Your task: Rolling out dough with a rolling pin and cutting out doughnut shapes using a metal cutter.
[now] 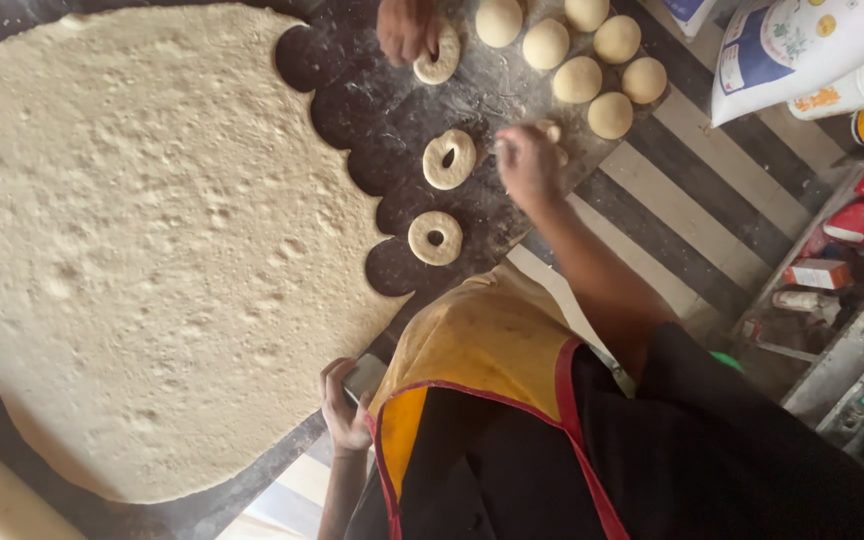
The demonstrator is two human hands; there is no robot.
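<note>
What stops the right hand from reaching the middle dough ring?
Nothing, it seems; yes, likely reachable: the right hand sits just beside the middle dough ring, only bare dark board between them.

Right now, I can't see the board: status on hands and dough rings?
Left hand grips pale flat object at board edge. Right hand at small dough piece beside middle dough ring. Another person's hand on far ring.

A dark, flour-dusted tabletop (392, 110) fills the left and centre; beside it runs a floor (692, 220) of broad dark and pale stripes; at the right edge stands a shelf (842, 340) crowded with small packets and bottles; a white printed sack (792, 50) leans above it; the light is warm and dim.
</note>
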